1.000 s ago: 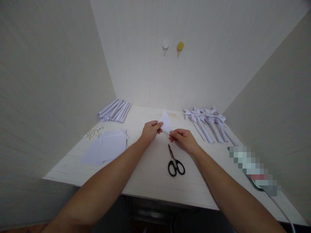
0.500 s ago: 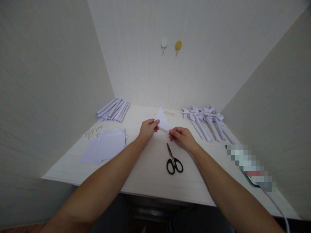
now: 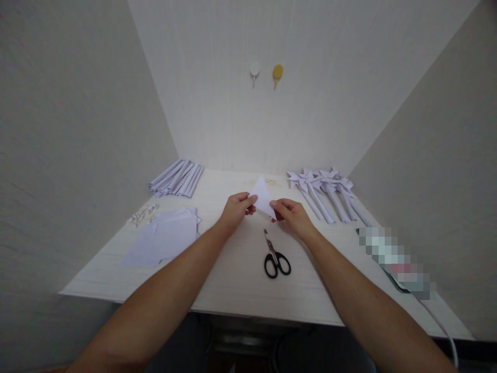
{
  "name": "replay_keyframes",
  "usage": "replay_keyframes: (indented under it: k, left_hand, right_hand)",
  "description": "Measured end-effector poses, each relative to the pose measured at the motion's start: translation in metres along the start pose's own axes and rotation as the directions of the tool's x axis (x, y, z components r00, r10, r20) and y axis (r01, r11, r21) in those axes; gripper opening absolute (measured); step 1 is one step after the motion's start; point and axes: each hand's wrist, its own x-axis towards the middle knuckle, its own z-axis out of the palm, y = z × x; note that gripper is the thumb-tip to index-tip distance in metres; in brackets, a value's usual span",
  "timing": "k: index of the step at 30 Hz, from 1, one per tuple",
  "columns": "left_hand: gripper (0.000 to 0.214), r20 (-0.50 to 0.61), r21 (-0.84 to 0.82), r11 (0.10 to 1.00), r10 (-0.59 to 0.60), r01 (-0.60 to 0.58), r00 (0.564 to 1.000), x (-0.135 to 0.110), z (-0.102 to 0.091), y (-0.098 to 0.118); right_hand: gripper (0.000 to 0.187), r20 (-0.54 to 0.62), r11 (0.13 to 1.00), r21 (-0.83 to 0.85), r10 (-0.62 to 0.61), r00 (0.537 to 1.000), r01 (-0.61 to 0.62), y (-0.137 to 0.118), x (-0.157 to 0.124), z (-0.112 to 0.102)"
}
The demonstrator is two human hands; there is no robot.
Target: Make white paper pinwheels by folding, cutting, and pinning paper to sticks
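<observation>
A small white sheet of paper [image 3: 261, 195], folded to a triangle with its tip pointing away from me, is held up between my two hands. My left hand [image 3: 237, 210] pinches its left edge, thumb on top. On the opposite side, my right hand [image 3: 292, 215] grips the lower right corner between thumb and fingers. Just below the hands lie scissors [image 3: 276, 258] with black handles, blades pointing away and nearly closed; neither hand touches them.
Rolled paper tubes [image 3: 177, 177] are piled at the back left. Nearer are small whitish bits [image 3: 143, 214] and loose paper sheets [image 3: 166, 235]. Paper pinwheels [image 3: 320, 186] on sticks lie back right, before a blurred flat device [image 3: 394, 261] with a cable [image 3: 440, 324]. Walls enclose the table [image 3: 233, 282].
My right hand has shifted a little up along the paper's right side, and its thumb now lies further over the corner. The view has moved slightly.
</observation>
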Motion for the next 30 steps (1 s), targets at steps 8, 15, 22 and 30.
replay_keyframes:
  k: [8,15,22,30]
  left_hand:
    - [0.030,0.161,0.025,1.000,-0.016,0.012,0.987,-0.0022,0.0042,-0.0023]
    - [0.029,0.240,0.031,0.999,-0.026,0.019,0.970,-0.0042,0.0038,-0.0020]
    - [0.032,0.290,0.029,0.999,-0.042,0.035,0.956,-0.0051,0.0050,-0.0014]
    - [0.029,0.326,0.041,0.998,-0.060,0.049,0.943,-0.0053,0.0051,0.0007]
  right_hand:
    - [0.038,-0.035,0.997,0.074,0.004,0.999,-0.001,-0.0026,-0.0001,-0.0007]
    - [0.032,-0.059,0.994,0.112,0.016,0.998,-0.009,-0.0054,-0.0011,-0.0021]
    - [0.032,-0.080,0.991,0.130,0.019,0.997,-0.008,-0.0035,0.0002,-0.0023]
    - [0.031,-0.109,0.990,0.144,0.024,0.994,-0.008,-0.0042,0.0009,-0.0036]
